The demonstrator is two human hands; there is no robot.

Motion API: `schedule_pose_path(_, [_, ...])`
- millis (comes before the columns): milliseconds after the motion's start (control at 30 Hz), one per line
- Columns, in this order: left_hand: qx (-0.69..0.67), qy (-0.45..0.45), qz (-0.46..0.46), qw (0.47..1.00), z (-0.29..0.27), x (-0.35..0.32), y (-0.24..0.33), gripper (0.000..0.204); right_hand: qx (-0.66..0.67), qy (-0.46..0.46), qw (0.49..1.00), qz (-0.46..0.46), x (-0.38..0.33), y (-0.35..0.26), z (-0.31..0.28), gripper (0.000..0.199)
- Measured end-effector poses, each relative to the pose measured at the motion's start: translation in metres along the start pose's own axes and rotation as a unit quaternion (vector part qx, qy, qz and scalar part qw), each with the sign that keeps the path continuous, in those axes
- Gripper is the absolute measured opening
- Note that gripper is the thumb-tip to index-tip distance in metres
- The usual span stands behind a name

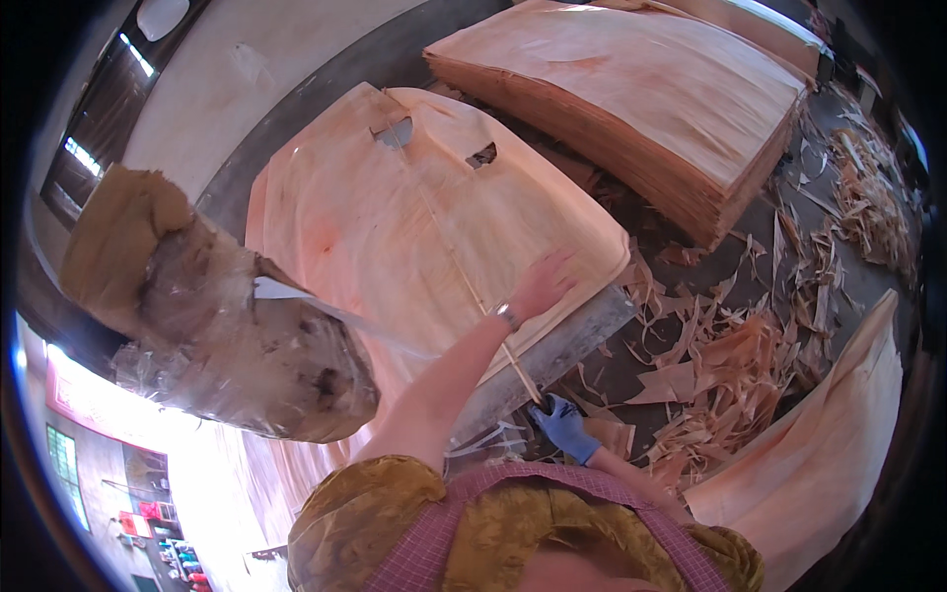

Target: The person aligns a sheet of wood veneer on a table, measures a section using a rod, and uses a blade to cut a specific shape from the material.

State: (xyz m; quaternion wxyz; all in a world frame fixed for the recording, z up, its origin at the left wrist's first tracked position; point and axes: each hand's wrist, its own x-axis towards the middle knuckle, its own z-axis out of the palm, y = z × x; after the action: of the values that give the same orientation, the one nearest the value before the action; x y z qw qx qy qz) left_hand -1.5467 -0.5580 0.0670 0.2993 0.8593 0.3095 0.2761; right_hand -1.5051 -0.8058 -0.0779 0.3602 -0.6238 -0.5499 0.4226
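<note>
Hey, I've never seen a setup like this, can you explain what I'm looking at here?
There's no machine here, just a person's own two hands. The one picture comes from a fisheye camera worn on their head, looking down, so straight edges bend near the rim. The bare left hand, with a band at its wrist, is spread over a pale, thin, wood-like sheet with two holes near its far end. The right hand, in a blue glove, holds the near end of a long, thin stick that runs across the sheet. Farther off, to the right, is a thick stack of similar sheets; torn scraps lie nearer.
</note>
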Motion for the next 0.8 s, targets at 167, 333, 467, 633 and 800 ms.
schedule_pose_path(167, [-0.275,0.287,-0.475,0.785,-0.029,-0.233,-0.113,0.029,-0.130,0.009,0.991,-0.005,-0.009,-0.017,-0.039,0.035])
schedule_pose_path(333, [-0.389,0.567,-0.541,0.484,-0.102,-0.535,-0.203,0.055,-0.075,-0.004,0.996,-0.054,-0.022,-0.042,-0.023,0.030])
schedule_pose_path(467, [-0.472,0.600,-0.553,0.335,-0.094,-0.590,-0.181,0.056,-0.150,0.081,0.979,-0.112,-0.002,-0.017,0.005,0.033])
schedule_pose_path(633, [-0.371,0.658,-0.533,0.381,-0.091,-0.563,-0.131,0.053,-0.227,0.013,0.972,-0.065,0.041,-0.047,0.046,0.038])
schedule_pose_path(800, [-0.440,0.730,-0.398,0.339,-0.113,-0.560,-0.105,0.055,-0.256,0.026,0.964,-0.073,0.084,-0.065,0.072,0.064])
